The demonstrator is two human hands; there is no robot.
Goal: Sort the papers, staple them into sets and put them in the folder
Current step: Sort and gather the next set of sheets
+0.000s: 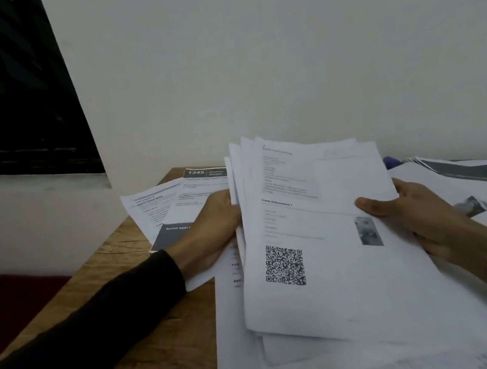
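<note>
Sorting stage. Left hand and right hand grip opposite edges of a fanned stack of white printed sheets raised above the wooden bench. Next: separate top sheet. No stapler or folder visible.

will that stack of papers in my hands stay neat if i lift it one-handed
Probably not. The stack of papers is already fanned at its top edge, so sheets likely slide. It looks thin and floppy, held by the left hand and right hand at opposite edges.
</note>
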